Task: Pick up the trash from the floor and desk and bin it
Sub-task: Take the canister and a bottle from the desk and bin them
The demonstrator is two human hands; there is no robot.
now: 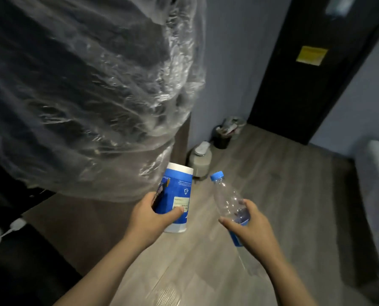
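Above the wooden floor (272, 184), both pieces of trash are already in the air, one in each hand. The left hand (155, 215) is wrapped round the lower half of a blue canister (179, 191) with a white rim, thumb laid across its label. The right hand (248, 226) is curled round the lower part of a clear bottle (226, 195), whose blue cap tilts up and away.

The bottle looks empty, so it is probably very light. Its walls are thin and smooth and will likely buckle under a hard squeeze. A loose hold low down near the label, as it has now, should do.

The canister looks stiff and wide, and the hand spans only part of its girth. I judge it more likely to slip, and a hold round its middle seems safest. Whether anything is left inside it cannot be told.

The black bin (222, 140) stands at the far edge of the floor, against the wall just beside the dark door (305, 74). It looks heaped already, so smooth round things may roll off. A pale jar (200, 157) stands nearer, by the wall.
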